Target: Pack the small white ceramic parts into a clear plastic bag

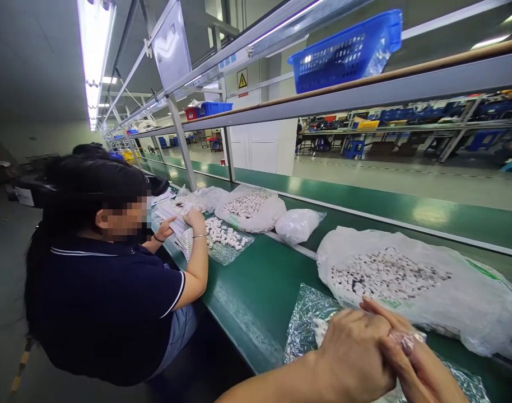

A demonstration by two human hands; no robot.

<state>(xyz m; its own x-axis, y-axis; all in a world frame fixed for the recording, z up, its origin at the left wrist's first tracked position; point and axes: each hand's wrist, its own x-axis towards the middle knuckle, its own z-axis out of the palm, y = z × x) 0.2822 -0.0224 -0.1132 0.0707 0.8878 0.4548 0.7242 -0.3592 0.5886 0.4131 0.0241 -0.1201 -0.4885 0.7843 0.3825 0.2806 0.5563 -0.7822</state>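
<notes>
My left hand (pixel 352 350) is closed at the lower right, its fingers hidden behind the back of the hand and pressed against my right hand (pixel 419 358). A small shiny clear piece shows between the fingers of my right hand. Beneath both hands lies a clear plastic sheet (pixel 302 319), with a few white pieces (pixel 320 330) on it beside my left hand. Just beyond my hands, a large translucent bag (pixel 470 280) lies open on the green table (pixel 247 291), holding many small white tubular parts (pixel 390 274).
At the left, a person (pixel 121 296) holds a printed sheet (pixel 179 225) over the table. White parts (pixel 226 235) on clear plastic, an open bag of parts (pixel 247 206) and a white bag (pixel 298 225) lie along it. A blue basket (pixel 344 59) sits on the shelf above.
</notes>
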